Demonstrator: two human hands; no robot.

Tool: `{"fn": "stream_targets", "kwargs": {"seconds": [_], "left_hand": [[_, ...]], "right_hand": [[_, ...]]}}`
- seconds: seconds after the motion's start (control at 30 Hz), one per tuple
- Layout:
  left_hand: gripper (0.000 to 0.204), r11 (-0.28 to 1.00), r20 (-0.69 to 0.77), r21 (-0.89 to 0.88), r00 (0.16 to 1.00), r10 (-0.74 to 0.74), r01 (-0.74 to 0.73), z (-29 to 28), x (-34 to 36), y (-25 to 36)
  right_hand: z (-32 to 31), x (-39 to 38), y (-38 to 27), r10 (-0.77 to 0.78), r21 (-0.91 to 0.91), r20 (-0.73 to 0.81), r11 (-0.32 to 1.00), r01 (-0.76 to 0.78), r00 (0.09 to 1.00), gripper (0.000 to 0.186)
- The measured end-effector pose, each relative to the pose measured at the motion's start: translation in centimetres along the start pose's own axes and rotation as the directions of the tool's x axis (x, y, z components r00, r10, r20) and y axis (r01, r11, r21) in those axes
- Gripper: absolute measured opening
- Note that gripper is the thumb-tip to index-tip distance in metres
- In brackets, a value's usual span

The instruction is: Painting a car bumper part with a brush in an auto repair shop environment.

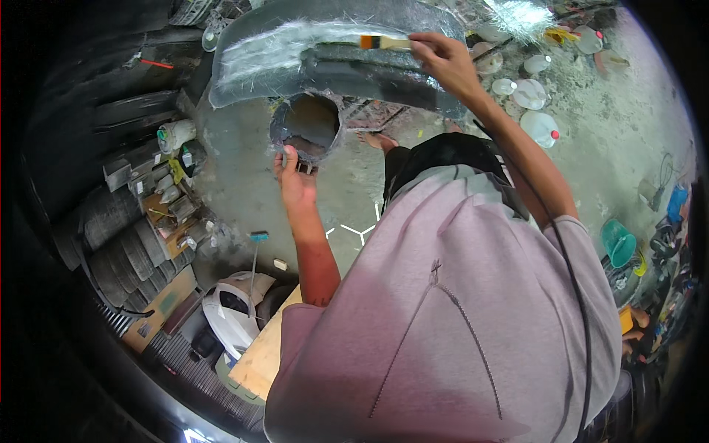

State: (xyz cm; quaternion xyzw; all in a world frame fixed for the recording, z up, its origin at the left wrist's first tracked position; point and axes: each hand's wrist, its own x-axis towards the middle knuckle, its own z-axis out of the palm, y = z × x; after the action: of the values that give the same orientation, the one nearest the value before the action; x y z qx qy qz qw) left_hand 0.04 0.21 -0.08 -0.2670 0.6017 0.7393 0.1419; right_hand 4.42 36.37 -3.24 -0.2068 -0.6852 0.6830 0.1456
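Note:
My right hand point(447, 63) grips a paintbrush point(380, 42) by its pale handle, with orange bristles over a long curved, grey moulded panel point(247, 77). Pale fibre strands cover part of that panel. My left hand point(295, 177) holds a round, crusted container point(303, 122) from below at its near side, just beneath the panel. Dark liquid shows inside the container. The exact grip of my left fingers is partly hidden behind it.
Several plastic jugs point(530, 94) stand at the back right. A cluttered shelf point(166, 207) lines the left side. A white moulded shell point(221, 310) and a wooden board point(262, 354) are at lower left. A green bucket point(619, 242) sits on the right.

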Motion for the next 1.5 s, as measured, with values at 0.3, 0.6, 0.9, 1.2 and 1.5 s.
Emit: {"fn": "stream_targets", "kwargs": {"seconds": [0.3,0.6,0.9,1.2,1.5], "left_hand": [[0.044,0.999,0.123,0.035,0.992,-0.018,0.014,-1.6,-0.2,-0.6],[0.047,0.999,0.169,-0.004,0.985,-0.035,0.036,-1.7,0.4,-0.7],[0.08,0.991,0.076,-0.05,0.989,-0.124,0.128,-0.5,-1.2,-0.5],[0.078,0.99,0.093,-0.099,0.992,-0.087,0.096,1.2,-1.9,-0.5],[0.085,0.997,0.017,-0.059,0.998,-0.053,0.054,2.2,-2.9,0.2]], "right_hand": [[5.7,3.4,1.7,0.168,-0.157,-0.144,0.969,-0.19,0.975,0.031],[1.7,-0.1,2.2,0.357,-0.103,-0.397,0.898,-0.428,0.845,0.03],[1.8,-4.1,-1.6,0.365,0.178,-0.365,0.93,-0.321,0.856,0.023],[6.5,3.5,-1.5,0.241,0.005,-0.033,0.97,-0.241,0.97,0.025],[-2.5,-7.4,0.9,-0.003,-0.399,-0.258,0.911,-0.104,0.966,0.024]]}}
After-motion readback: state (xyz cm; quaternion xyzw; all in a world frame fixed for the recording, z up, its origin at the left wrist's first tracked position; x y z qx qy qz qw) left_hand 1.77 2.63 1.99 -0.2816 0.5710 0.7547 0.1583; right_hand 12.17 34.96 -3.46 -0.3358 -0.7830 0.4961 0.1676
